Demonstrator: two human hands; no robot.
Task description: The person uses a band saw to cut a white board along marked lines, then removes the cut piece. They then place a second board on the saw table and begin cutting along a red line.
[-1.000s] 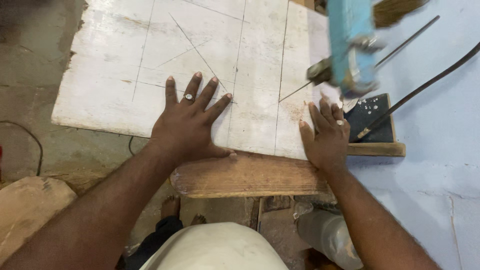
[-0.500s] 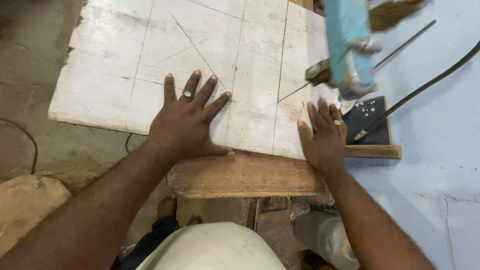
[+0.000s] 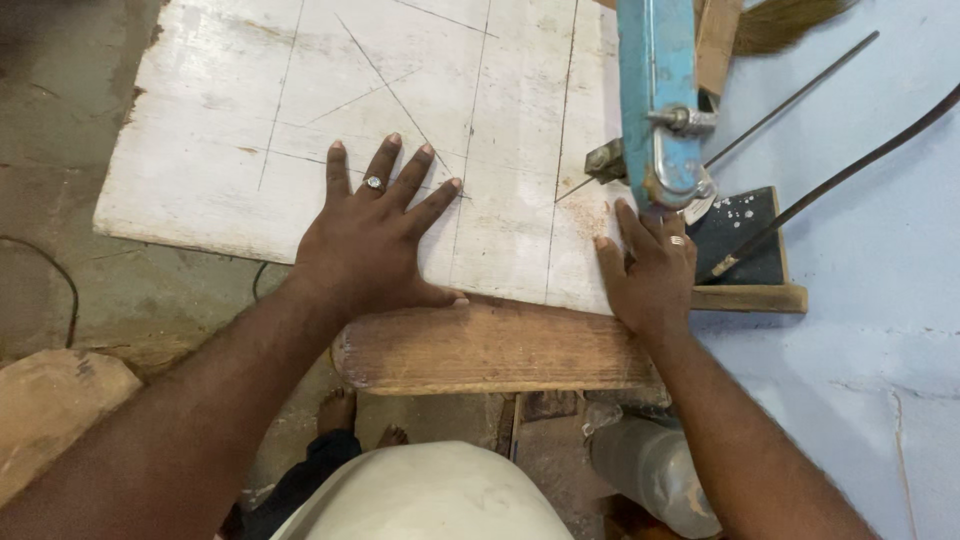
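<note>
A large white-painted board (image 3: pixel 250 110) with thin pencil lines lies flat across a wooden bench top (image 3: pixel 490 350). My left hand (image 3: pixel 375 235), a ring on one finger, presses flat on the board's near edge with fingers spread. My right hand (image 3: pixel 648 270) lies flat on the board's right near corner, fingers pointing up at the blue saw arm (image 3: pixel 655 100). A cut line with sawdust runs from the blade area (image 3: pixel 590 190) just left of my right fingers.
A dark saw table (image 3: pixel 750 235) with a wooden edge sits right of the board. Two thin rods (image 3: pixel 830 190) slant across a pale blue wall at right. Concrete floor and a cable (image 3: pixel 60 290) lie left; a grey cylinder (image 3: pixel 650 470) stands under the bench.
The board has slid slightly toward the blade, with both hands staying flat on it. The view has shifted a little; the hands keep the same grip.
</note>
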